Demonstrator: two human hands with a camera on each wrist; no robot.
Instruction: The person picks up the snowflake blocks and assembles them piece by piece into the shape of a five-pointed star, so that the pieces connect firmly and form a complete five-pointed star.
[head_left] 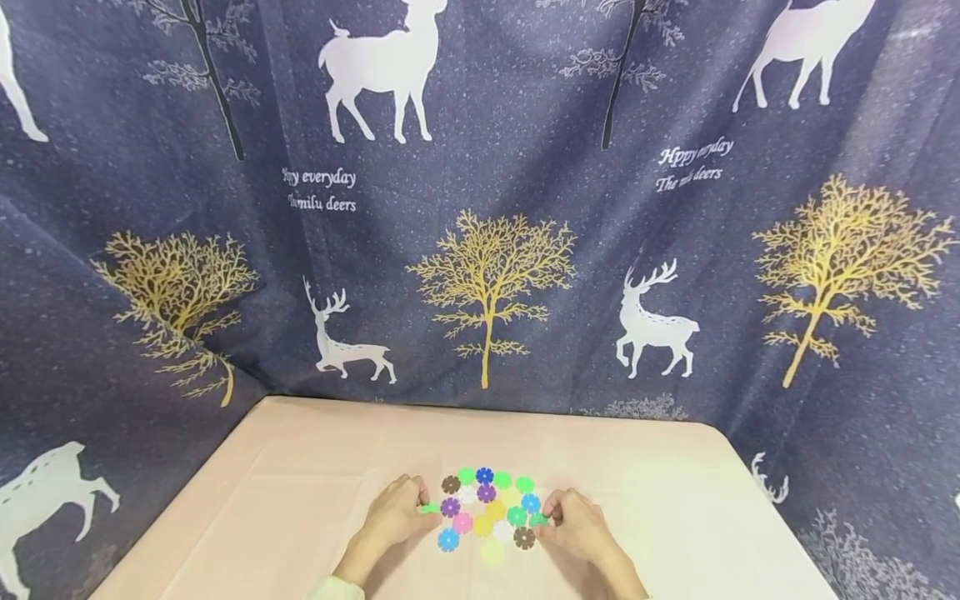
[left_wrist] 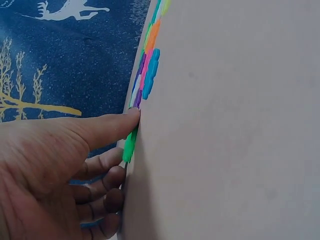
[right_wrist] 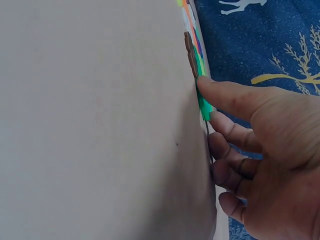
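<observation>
By the left hand (head_left: 393, 512), the left green disc (head_left: 430, 508) is pinched between thumb and index finger, at the left border of the group of discs; by the right hand (head_left: 583, 523), the right green disc (head_left: 538, 519) is pinched in the same manner, at the right border. Whether these two are lifted a little cannot be told. Just beside the left grip lies a purple disc (head_left: 450, 507), with a blue disc (head_left: 448, 540) nearer to the person; beside the right grip, a brown disc (head_left: 524, 538) and a light-blue disc (head_left: 530, 503) are seen. The group is spread on the pink worktop (head_left: 315, 483), in front of a dark cloth (head_left: 510, 125). As a judgement, neighbouring discs could be pushed out of place if either hand were moved inward too strongly. A thin disc could also slip from the fingertips, because only its edge is held.
</observation>
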